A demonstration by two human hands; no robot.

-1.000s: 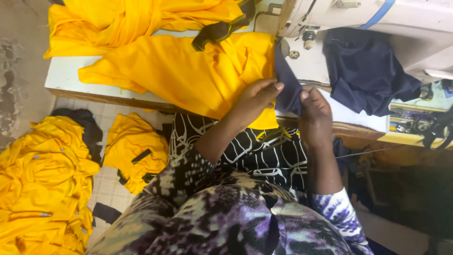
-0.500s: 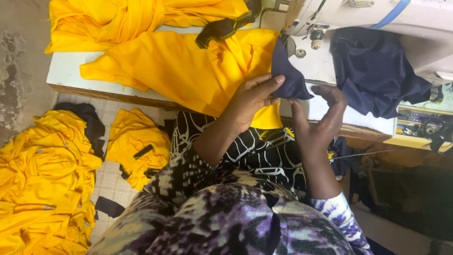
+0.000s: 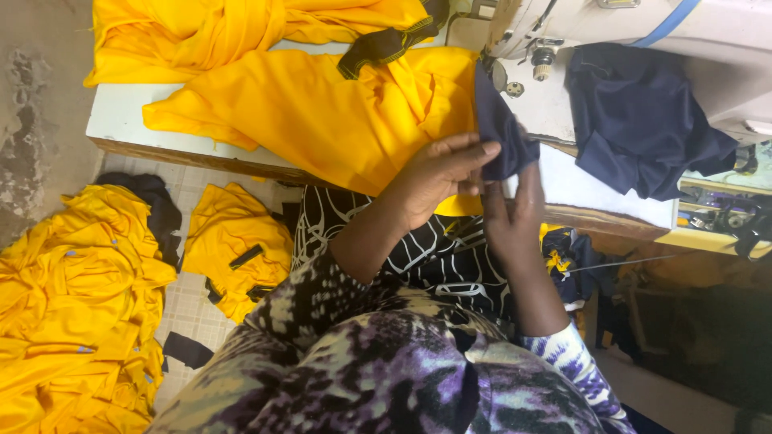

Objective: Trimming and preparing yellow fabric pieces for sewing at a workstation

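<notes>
My left hand (image 3: 438, 173) lies on the yellow cloth (image 3: 322, 120) at the near edge of the counter (image 3: 121, 120), its fingers closed on the lower end of a navy strip (image 3: 498, 133) that runs up along the yellow cloth's right edge toward the sewing machine (image 3: 643, 24). My right hand (image 3: 511, 213) is just beside it, fingers stretched upward and fairly open, the fingertips touching the bottom of the same navy strip; whether it truly grips the strip I cannot tell. The yellow cloth spreads across the counter to the left, with a dark ribbed band (image 3: 386, 44) lying on its upper part. A heap of navy cloth (image 3: 643, 120) sits on the counter to the right of the machine's head, well apart from my hands. Down on the tiled floor (image 3: 189, 301) to my left lie a big pile of yellow garments (image 3: 72, 313) and a smaller folded yellow piece (image 3: 237, 249), near my patterned lap.
</notes>
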